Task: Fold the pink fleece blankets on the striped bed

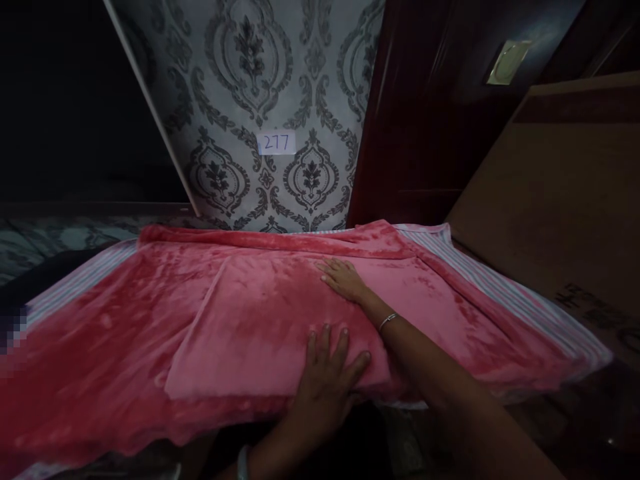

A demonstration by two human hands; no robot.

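Note:
A plush pink-red blanket lies spread over a bed, with a folded rectangular section on top near the middle. My left hand rests flat on the near edge of that folded section, fingers spread. My right hand lies flat further back on the same fold, fingers stretched out, with a thin bracelet at the wrist. Neither hand grips anything.
A striped sheet shows under the blanket at the right and left edges. Patterned wallpaper with a label reading 277 stands behind the bed. A dark red door and a brown cardboard box are at the right.

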